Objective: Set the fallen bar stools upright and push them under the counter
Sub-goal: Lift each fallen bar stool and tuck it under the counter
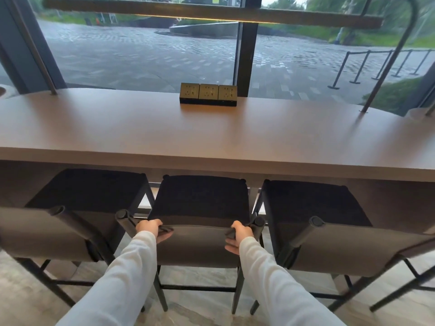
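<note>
Hands on the middle stool (200, 208): left hand (150, 229) and right hand (239, 234) each clamp a top corner of its backrest (both sleeves white). It stands upright, seat partly under the counter (211, 142) near edge, between two upright neighbours.

Café-like lounge: window counter (211, 137), socket block (208, 94), bar stools (200, 201)

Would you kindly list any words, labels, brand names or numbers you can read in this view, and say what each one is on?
None can be read.
Socket block on the counter: three gold faces show only plug holes; any marking is too small to read.
Middle stool, held by the left hand and right hand: no label visible.
Objects outside the window: too blurred to show any text.
</note>
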